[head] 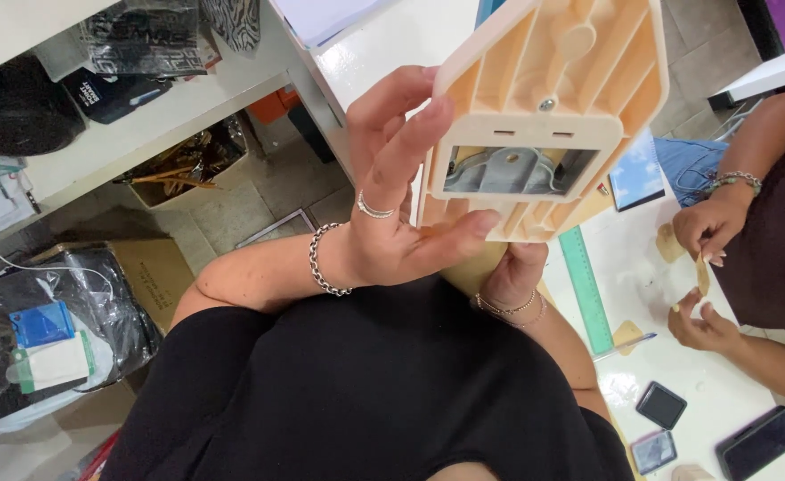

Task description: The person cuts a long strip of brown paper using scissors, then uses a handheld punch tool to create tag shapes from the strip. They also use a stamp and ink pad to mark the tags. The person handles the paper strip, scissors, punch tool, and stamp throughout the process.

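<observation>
Head view: I am holding a cream plastic base (548,98) up over the white worktop (668,374), ribbed underside facing me. My left hand (401,214) is gripping its left edge, fingers spread; my right hand (512,272) is supporting it from below.

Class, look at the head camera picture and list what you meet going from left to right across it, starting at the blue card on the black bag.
Blue card → left hand → cream plastic plate → green ruler → another person's hands holding a small tan piece.
</observation>
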